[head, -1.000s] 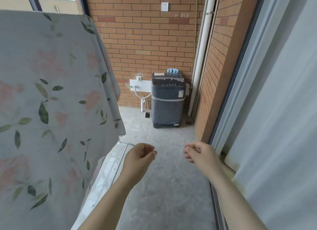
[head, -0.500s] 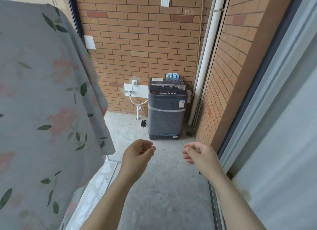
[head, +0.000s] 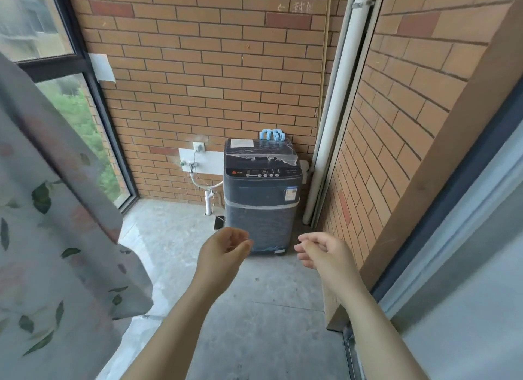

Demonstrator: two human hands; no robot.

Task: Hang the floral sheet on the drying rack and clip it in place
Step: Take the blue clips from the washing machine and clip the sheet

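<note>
In the head view, the sheet (head: 56, 238) is seen hanging along the left edge, pale with pink flowers and green leaves. Its lower corner is draped in front of the window (head: 85, 130) and above the floor (head: 254, 309). What carries it at the top cannot be told.

Both forearms are stretched forward over the concrete floor. The left hand (head: 223, 249) is held with its fingers loosely curled and the thumb brought near the fingertips; nothing is gripped in it. The right hand (head: 322, 252) is likewise loosely curled, palm turned inward, and nothing is held. The two hands are kept apart, and neither is in contact with the sheet, which is well to the left of them.

Beyond the hands a dark washer (head: 261, 207) is set against the brick wall (head: 212, 68). Light blue clips (head: 272, 134) are laid on its top at the rear edge. A white pipe (head: 334, 125) is run up the corner just to the right of the washer. A phone (head: 218, 222) is propped on the floor at the washer's left foot, below a wall socket (head: 199, 147).
</note>
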